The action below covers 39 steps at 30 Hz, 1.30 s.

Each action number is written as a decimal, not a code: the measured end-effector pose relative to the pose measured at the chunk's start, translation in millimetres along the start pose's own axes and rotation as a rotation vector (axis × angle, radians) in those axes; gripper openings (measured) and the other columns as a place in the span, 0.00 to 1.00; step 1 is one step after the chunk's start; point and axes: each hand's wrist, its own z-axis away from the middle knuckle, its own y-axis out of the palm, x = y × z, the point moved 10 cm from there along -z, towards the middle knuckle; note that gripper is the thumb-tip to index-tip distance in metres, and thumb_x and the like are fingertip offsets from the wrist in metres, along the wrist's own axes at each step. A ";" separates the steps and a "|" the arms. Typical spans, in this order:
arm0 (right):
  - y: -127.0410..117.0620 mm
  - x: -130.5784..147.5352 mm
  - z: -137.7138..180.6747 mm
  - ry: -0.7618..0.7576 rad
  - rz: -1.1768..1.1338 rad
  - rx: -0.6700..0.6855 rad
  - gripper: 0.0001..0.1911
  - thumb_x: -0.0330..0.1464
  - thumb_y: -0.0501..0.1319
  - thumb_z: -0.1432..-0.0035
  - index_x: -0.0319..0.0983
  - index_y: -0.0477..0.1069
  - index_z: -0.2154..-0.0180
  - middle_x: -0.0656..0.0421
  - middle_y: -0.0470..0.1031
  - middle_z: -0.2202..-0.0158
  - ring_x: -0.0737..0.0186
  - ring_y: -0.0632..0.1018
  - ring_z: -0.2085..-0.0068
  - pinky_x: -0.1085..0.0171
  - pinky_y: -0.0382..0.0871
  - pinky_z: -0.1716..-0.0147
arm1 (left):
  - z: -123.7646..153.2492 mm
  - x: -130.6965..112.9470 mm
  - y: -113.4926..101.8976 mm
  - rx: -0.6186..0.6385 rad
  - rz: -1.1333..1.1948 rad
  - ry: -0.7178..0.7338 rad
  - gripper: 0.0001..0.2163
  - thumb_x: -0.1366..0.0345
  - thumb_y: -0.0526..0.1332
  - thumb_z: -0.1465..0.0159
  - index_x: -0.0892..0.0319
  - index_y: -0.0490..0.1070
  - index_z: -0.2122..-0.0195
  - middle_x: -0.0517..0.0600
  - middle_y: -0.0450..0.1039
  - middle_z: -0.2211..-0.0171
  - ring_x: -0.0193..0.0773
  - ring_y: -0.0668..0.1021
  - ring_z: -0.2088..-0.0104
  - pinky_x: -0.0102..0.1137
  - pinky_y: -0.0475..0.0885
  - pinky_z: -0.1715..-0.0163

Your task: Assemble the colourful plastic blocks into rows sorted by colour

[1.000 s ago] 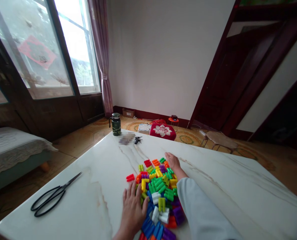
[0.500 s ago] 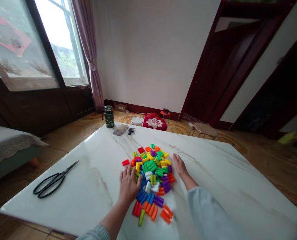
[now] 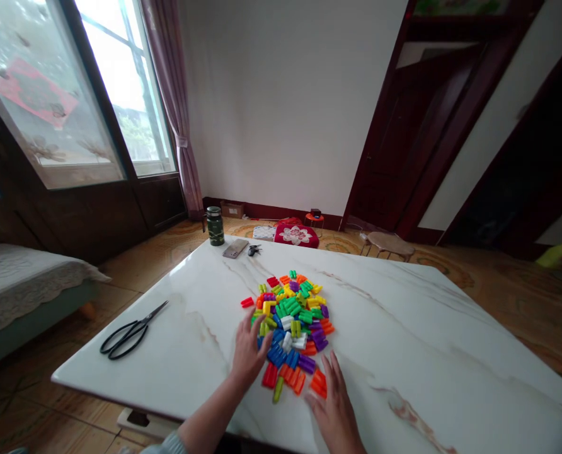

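A heap of colourful plastic building blocks (image 3: 290, 307) lies on the white marbled table (image 3: 394, 321). At the heap's left edge is my left hand (image 3: 249, 347), fingers spread, beside yellow-green and blue blocks. My right hand (image 3: 335, 403) is at the near right side, its fingers apart around an orange block (image 3: 319, 383); whether it touches that block I cannot tell. Red blocks (image 3: 269, 376) and a yellow-green block (image 3: 278, 389) lie at the near end of the heap, between the two hands.
Black-handled scissors (image 3: 132, 332) lie on the table's left part. Toward the far left corner are a green camouflage bottle (image 3: 215, 226), a phone (image 3: 235, 248) and keys (image 3: 254, 250). Beyond the table stand a stool (image 3: 389, 244) and a red cushion (image 3: 297, 236).
My right hand has moved from the heap's right side toward me, down to the orange block at the near end. My left hand stays by the left edge. The view has shifted slightly.
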 end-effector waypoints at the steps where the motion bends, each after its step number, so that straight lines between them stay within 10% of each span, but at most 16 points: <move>1: 2.9 1.1 -3.2 -0.006 -0.007 0.002 0.38 0.34 0.57 0.40 0.50 0.44 0.33 0.53 0.47 0.31 0.47 0.58 0.34 0.48 0.66 0.43 | 9.9 -13.5 0.5 0.063 -0.033 0.086 0.21 0.54 0.53 0.33 0.52 0.64 0.41 0.56 0.54 0.34 0.50 0.60 0.35 0.52 0.57 0.38; 7: 16.7 12.5 -23.3 -0.049 -0.065 -0.055 0.38 0.27 0.49 0.40 0.49 0.40 0.32 0.53 0.46 0.30 0.51 0.57 0.33 0.51 0.67 0.43 | 55.3 -66.5 17.2 0.309 -0.152 0.497 0.40 0.39 0.60 0.44 0.46 0.51 0.33 0.55 0.43 0.30 0.61 0.54 0.33 0.58 0.52 0.38; 23: 28.4 -0.8 -34.2 -0.296 -0.009 -0.202 0.22 0.36 0.57 0.40 0.55 0.67 0.44 0.57 0.75 0.49 0.47 0.76 0.49 0.51 0.76 0.54 | 27.2 -57.6 32.4 0.293 -0.101 0.483 0.37 0.56 0.63 0.42 0.46 0.49 0.32 0.53 0.51 0.32 0.57 0.58 0.34 0.56 0.55 0.38; 39: -2.2 25.0 -76.4 -0.153 -0.083 -0.128 0.17 0.37 0.55 0.36 0.43 0.71 0.48 0.53 0.70 0.43 0.52 0.68 0.40 0.47 0.66 0.43 | 30.4 -55.3 37.1 0.307 -0.069 0.454 0.34 0.59 0.60 0.41 0.58 0.52 0.34 0.59 0.48 0.32 0.54 0.54 0.33 0.54 0.52 0.36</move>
